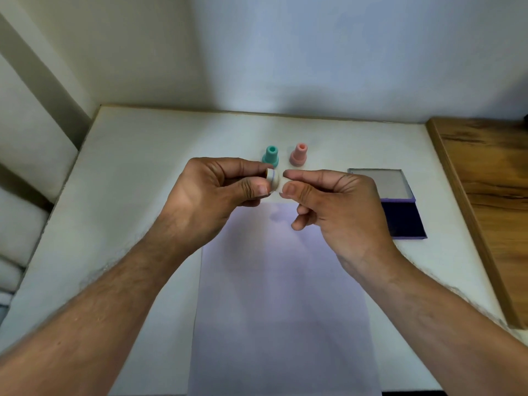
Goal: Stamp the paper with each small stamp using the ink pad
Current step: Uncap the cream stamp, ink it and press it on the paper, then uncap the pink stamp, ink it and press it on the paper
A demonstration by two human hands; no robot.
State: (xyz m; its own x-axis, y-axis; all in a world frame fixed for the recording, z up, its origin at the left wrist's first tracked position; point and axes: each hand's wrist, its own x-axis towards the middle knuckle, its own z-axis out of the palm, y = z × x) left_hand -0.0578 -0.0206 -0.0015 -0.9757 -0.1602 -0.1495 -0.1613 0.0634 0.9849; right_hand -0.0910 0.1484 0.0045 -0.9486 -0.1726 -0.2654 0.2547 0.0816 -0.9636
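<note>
Left hand [217, 190] pinches a white stamp [273, 178] above the paper [280, 295]; right hand [334, 201] pinches what looks like its cap [281, 182]. Teal stamp [270, 157] and pink stamp [298, 154] at twelve o'clock, open ink pad [400, 207] at three.

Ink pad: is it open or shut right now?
Open. The ink pad lies flat on the table, its lid folded back and the dark blue inking surface exposed.
</note>
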